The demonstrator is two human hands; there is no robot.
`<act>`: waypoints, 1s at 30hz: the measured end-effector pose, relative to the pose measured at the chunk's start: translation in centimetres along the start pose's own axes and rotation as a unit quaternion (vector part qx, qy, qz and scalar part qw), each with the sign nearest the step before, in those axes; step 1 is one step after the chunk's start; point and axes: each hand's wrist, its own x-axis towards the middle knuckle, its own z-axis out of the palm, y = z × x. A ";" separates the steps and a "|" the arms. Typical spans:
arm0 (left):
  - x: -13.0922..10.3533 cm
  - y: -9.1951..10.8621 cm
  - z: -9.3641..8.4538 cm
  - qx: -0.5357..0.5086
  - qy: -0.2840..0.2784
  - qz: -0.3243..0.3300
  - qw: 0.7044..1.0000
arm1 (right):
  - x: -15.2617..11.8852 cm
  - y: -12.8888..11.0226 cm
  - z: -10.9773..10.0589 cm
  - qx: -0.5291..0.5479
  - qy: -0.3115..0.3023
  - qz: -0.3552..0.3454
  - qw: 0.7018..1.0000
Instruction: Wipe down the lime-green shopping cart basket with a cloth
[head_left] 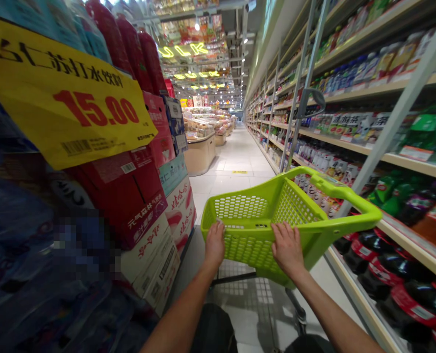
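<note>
A lime-green plastic shopping cart [249, 247] stands sideways before me, its handle toward the right and its basket bare inside. My left hand [215, 243] is closed over the near rim by the cart's left end, fingers hooked inside. Farther right along the same rim, my right hand [287, 246] has its fingers bent over the edge, with the palm against the outer wall. Both thumbs are hard to make out. The cart's dark metal legs show below the basket.
Stacked drink cartons [144, 196] and a yellow price sign [74, 98] rise close on the left. Shelves of bottles [353, 125] line the right, with large dark soda bottles [412, 294] low down. A tiled aisle [236, 152] runs ahead past a display counter [200, 156].
</note>
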 end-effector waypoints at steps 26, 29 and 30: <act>1.1 0.0 -0.4 0.022 -0.091 0.079 0.993 | 0.3 1.9 0.2 -0.030 -0.023 -0.015 0.999; 1.4 -1.3 -2.5 0.056 -0.121 0.024 0.991 | 0.6 2.0 0.5 -0.033 -0.042 -0.004 0.999; 1.5 -1.3 -2.8 0.067 -0.132 0.008 0.989 | 0.8 2.2 0.7 -0.034 -0.057 -0.005 0.998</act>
